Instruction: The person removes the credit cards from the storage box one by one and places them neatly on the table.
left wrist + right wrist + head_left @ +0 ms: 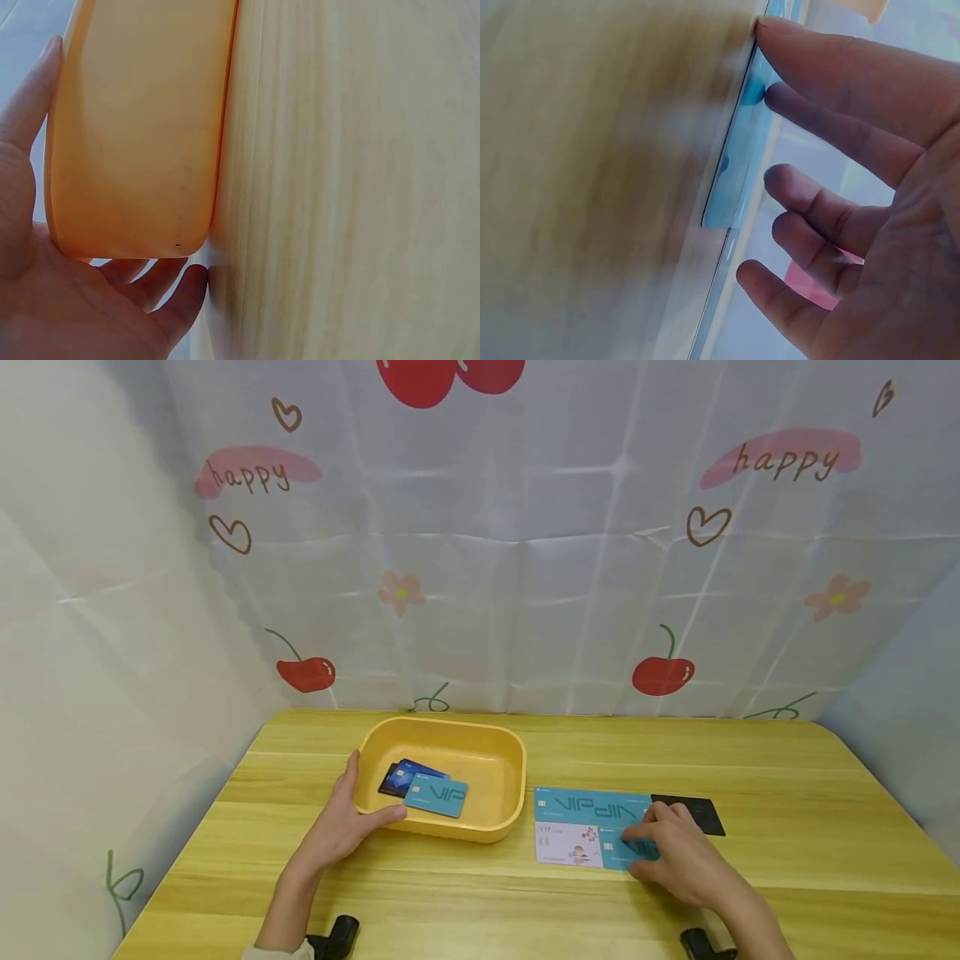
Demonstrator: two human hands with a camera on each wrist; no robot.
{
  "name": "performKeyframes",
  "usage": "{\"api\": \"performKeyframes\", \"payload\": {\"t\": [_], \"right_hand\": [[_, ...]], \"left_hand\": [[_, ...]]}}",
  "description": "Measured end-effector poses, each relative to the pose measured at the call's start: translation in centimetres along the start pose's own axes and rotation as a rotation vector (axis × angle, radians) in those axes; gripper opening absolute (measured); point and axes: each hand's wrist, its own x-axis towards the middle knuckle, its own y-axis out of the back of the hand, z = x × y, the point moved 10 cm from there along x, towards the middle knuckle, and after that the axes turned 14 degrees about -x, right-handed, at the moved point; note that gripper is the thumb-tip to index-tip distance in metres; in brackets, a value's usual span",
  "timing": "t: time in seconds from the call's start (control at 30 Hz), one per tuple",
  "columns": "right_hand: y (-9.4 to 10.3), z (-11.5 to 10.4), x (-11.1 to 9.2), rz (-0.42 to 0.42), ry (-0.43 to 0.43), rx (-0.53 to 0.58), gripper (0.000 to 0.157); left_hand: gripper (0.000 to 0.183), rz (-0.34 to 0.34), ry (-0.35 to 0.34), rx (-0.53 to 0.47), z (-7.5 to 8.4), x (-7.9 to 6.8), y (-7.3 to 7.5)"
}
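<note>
My left hand [335, 833] grips the near left corner of a yellow plastic basket [504, 777], its thumb on the front rim and fingers along the left end. Inside the basket, a teal VIP card [438, 797] overlaps a blue card [403, 774] and a black card [387, 783]. The thumb and index finger of my right hand [684, 860] pinch a teal card [613, 853] at the lower right of a card block. Left of that card is a pale floral VIP card [566, 846]. Two teal VIP cards [585, 805] lie edge to edge above them.
A black card [705, 814] lies beyond my right hand, partly hidden by it. The wooden table [450, 893] ends at a white curtain [517, 568] printed with cherries and hearts. Black wrist mounts [343, 935] show low in the head view.
</note>
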Motion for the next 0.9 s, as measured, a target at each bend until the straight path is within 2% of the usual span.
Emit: {"api": "performKeyframes", "payload": {"t": [0.23, 0.57, 0.67, 0.9], "right_hand": [[-0.1, -0.1, 0.0, -0.016, 0.005, -0.001, 0.032], [-0.1, -0.1, -0.1, -0.016, 0.001, 0.007, 0.034], [-0.1, -0.1, -0.1, -0.014, -0.004, 0.025, 0.035], [0.6, -1.9, 0.2, 0.040, 0.062, 0.125, 0.043]], "left_hand": [[0.119, -0.002, 0.003, -0.003, -0.2, 0.0, 0.0], [0.119, -0.008, -0.011, -0.006, 0.4, -0.2, 0.0], [0.119, -0.007, -0.011, 0.000, 0.4, -0.2, -0.1], [0.119, 0.002, -0.006, 0.022, 0.4, -0.2, 0.0]]}}
